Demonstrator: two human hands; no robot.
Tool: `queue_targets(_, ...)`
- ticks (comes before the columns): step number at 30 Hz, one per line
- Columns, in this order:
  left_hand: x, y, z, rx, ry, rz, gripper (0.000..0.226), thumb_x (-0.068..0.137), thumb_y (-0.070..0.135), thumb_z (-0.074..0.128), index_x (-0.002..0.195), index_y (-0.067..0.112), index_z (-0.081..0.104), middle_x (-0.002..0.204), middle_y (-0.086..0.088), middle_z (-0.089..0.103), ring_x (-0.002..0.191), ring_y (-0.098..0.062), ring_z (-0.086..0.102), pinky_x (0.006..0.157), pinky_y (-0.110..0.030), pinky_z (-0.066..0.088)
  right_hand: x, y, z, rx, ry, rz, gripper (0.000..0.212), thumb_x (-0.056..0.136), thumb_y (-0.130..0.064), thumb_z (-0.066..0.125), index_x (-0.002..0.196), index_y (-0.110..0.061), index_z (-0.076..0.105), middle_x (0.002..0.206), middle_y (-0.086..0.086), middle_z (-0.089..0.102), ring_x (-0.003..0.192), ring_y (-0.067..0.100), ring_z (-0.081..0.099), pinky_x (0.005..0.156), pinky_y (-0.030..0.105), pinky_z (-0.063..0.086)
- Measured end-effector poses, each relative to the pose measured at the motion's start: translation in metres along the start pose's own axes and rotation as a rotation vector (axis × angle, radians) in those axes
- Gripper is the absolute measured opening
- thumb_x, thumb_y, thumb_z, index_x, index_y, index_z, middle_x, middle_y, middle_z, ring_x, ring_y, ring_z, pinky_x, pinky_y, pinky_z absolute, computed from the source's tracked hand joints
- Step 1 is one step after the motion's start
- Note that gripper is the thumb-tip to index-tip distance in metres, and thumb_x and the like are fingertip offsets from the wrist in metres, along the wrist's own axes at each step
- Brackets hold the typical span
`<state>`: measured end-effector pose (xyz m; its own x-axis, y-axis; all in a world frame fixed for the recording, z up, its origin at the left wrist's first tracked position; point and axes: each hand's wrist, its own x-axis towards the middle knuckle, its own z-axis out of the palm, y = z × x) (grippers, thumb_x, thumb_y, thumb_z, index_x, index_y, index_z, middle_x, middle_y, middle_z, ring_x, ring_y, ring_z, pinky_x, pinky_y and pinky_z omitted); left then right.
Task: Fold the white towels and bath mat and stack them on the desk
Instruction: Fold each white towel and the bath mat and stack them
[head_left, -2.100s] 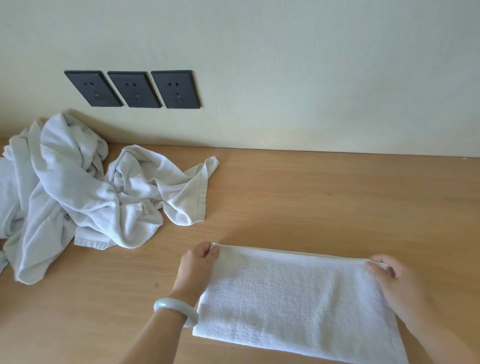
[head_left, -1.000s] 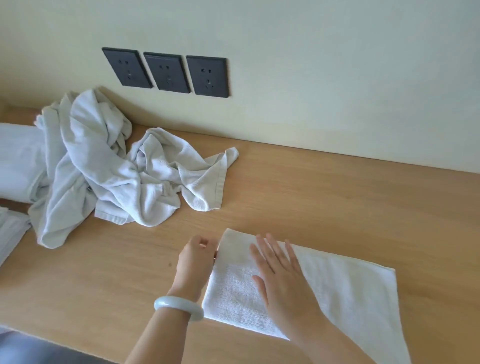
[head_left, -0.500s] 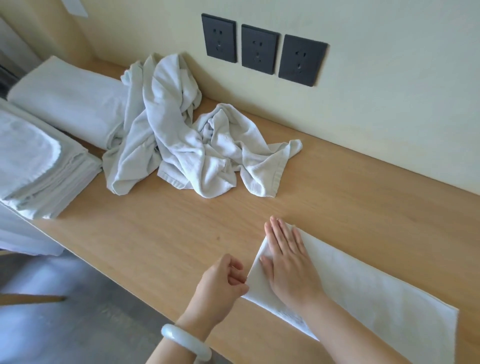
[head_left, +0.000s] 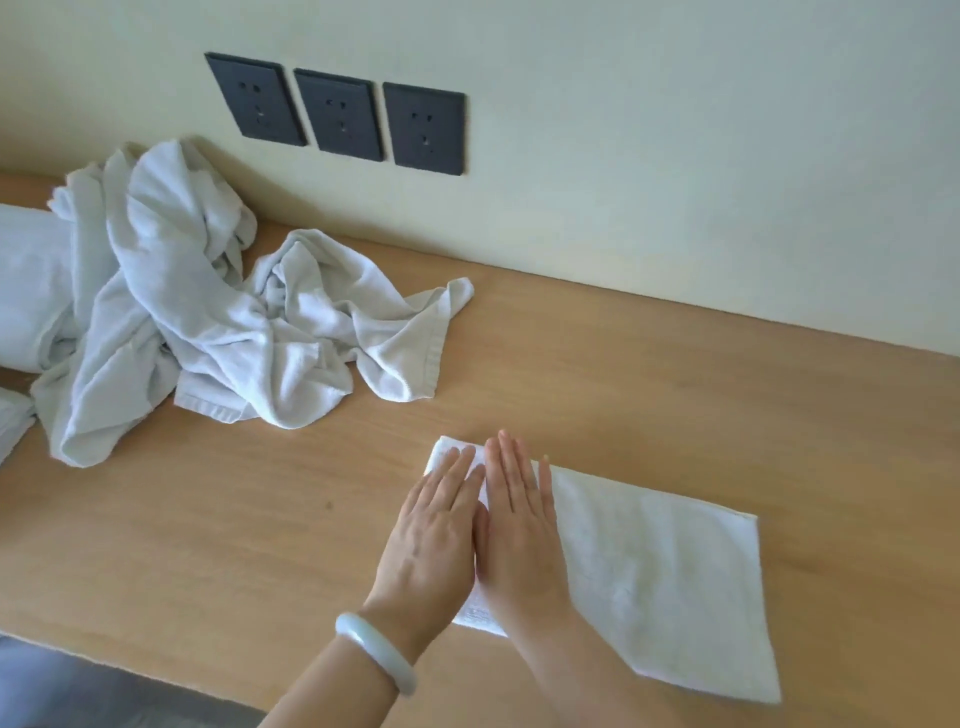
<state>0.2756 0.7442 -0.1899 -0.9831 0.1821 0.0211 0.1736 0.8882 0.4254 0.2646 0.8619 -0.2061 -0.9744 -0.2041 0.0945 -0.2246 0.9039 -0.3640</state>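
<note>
Crumpled white towels (head_left: 208, 332) heaped far left of the folded towel (head_left: 660, 577), against the wall under three black sockets (head_left: 337, 111). Left hand (head_left: 428, 540) with pale bangle (head_left: 375, 649) and right hand (head_left: 519, 540) side by side, fingers flat and spread, gripping nothing, pressing the folded towel's left end on the desk (head_left: 675, 395).

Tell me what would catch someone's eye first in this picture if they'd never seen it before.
Two bare hands, the left hand and the right hand, press flat side by side on the left end of a folded white towel near the front of the wooden desk. Behind and to the left lies a crumpled heap of towels, under three dark wall sockets.
</note>
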Motion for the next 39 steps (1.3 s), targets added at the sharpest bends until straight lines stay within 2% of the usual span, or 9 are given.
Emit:
queue_targets(4,0.012,-0.003,0.033,0.152,-0.126,0.09,0.055,0.099,0.03,0.029,0.151,0.014,0.03,0.159,-0.005,0.025,0.15,-0.015,0.01,0.119,-0.04,0.011,-0.029,0.053,0.0,-0.027,-0.035,0.169,0.054,0.103,-0.031,0.019,0.146,-0.003,0.036,0.156,0.008,0.029,0.145,0.02,0.024,0.113,0.044,0.022)
queue_targets(12,0.007,-0.001,0.038,0.244,-0.091,0.045,0.057,0.101,0.04,0.018,0.155,0.022,0.016,0.163,0.001,0.011,0.15,-0.017,0.006,0.121,-0.044,0.008,-0.078,0.176,-0.054,-0.184,-0.035,0.272,0.061,0.103,-0.046,0.014,0.152,-0.01,0.022,0.161,0.003,0.017,0.149,0.012,0.004,0.119,0.034,0.009)
queue_targets(23,0.007,-0.001,0.037,0.295,-0.134,0.018,0.059,0.099,0.042,0.018,0.155,0.026,0.014,0.163,-0.004,0.01,0.151,-0.02,0.003,0.122,-0.043,0.004,-0.088,0.181,-0.061,-0.237,-0.131,0.376,0.069,0.099,-0.054,0.003,0.154,-0.013,-0.001,0.162,0.001,-0.007,0.148,0.013,-0.01,0.119,0.043,-0.002)
queue_targets(27,0.005,0.001,0.032,0.294,-0.146,-0.043,0.059,0.098,0.049,0.015,0.154,0.036,0.005,0.164,-0.005,0.001,0.15,-0.02,-0.008,0.121,-0.048,0.0,-0.087,0.183,-0.067,-0.212,-0.168,0.354,0.072,0.094,-0.059,-0.005,0.153,-0.017,-0.009,0.16,-0.004,-0.017,0.146,0.009,-0.021,0.119,0.043,-0.008)
queue_targets(29,0.006,0.001,0.026,0.235,-0.191,-0.03,0.06,0.096,0.053,0.011,0.153,0.04,-0.003,0.163,-0.001,-0.011,0.148,-0.015,-0.02,0.121,-0.046,-0.004,-0.085,0.184,-0.076,-0.129,-0.21,0.333,0.073,0.094,-0.06,0.007,0.154,-0.021,-0.007,0.16,-0.007,-0.017,0.145,0.008,-0.021,0.12,0.044,-0.007)
queue_targets(31,0.007,0.004,0.017,0.142,-0.199,-0.088,0.064,0.097,0.056,0.025,0.153,0.04,-0.001,0.163,0.002,-0.014,0.148,-0.015,-0.018,0.121,-0.044,0.0,-0.085,0.181,-0.089,0.009,-0.133,0.4,0.07,0.097,-0.047,0.038,0.155,-0.02,0.008,0.162,-0.004,-0.001,0.149,0.015,-0.005,0.121,0.045,0.005)
queue_targets(34,0.008,0.006,-0.004,-0.015,-0.109,-0.488,0.069,0.093,0.042,0.054,0.151,0.025,0.02,0.154,-0.012,0.018,0.141,-0.033,0.019,0.114,-0.047,0.022,-0.087,0.172,-0.111,0.186,0.074,0.762,0.063,0.092,-0.021,0.06,0.147,-0.008,0.031,0.148,0.011,0.035,0.136,0.029,0.031,0.113,0.041,0.028)
queue_targets(36,0.006,0.0,-0.012,-0.062,-0.126,-0.692,0.06,0.09,0.041,0.056,0.141,0.014,0.037,0.135,-0.017,0.037,0.123,-0.038,0.032,0.105,-0.047,0.028,-0.088,0.169,-0.116,0.231,-0.014,0.954,0.057,0.091,-0.02,0.062,0.139,-0.002,0.038,0.137,0.016,0.042,0.124,0.033,0.042,0.103,0.042,0.037)
queue_targets(39,0.004,-0.002,-0.021,-0.273,-0.197,-0.828,0.049,0.09,0.039,0.059,0.121,0.006,0.041,0.115,-0.014,0.042,0.114,-0.036,0.04,0.09,-0.041,0.037,-0.084,0.166,-0.114,0.378,-0.15,1.065,0.046,0.088,-0.022,0.064,0.123,-0.001,0.043,0.121,0.013,0.049,0.097,0.03,0.054,0.072,0.036,0.045)
